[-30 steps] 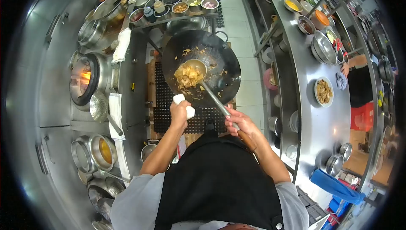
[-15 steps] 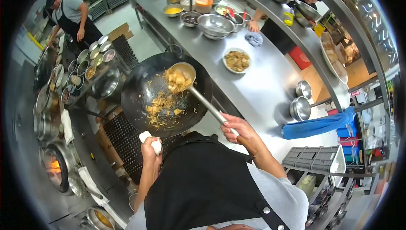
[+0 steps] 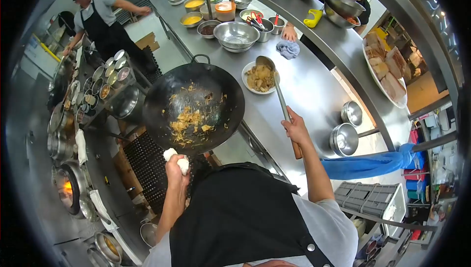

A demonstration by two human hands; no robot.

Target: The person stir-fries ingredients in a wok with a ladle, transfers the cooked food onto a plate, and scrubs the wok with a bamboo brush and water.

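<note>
My left hand [image 3: 176, 170] is closed round a bunched white cloth [image 3: 177, 160] at the near rim of a big black wok [image 3: 167, 90]; the wok's handle there is hidden. Cooked food [image 3: 191, 120] in noodle-like strands and pieces lies in the wok. My right hand [image 3: 296, 128] grips a long-handled ladle [image 3: 283, 101] with a wooden handle end. The ladle's bowl is tilted over the right edge of a white plate [image 3: 248, 86], on which a heap of similar brown food [image 3: 260, 78] lies.
Steel bowls [image 3: 236, 34] and containers stand at the counter's far end, beside a grey-blue cloth [image 3: 288, 49]. A co-worker [image 3: 100, 19] stands back left; another person's hand [image 3: 289, 33] rests on the counter. A burner flame [image 3: 67, 187] glows at left. A blue cloth [image 3: 368, 165] hangs at right.
My right hand has swung the ladle from above the wok rightward to the plate, and the ladle has tipped over. The wok stays held. The co-worker at back left has stretched an arm out.
</note>
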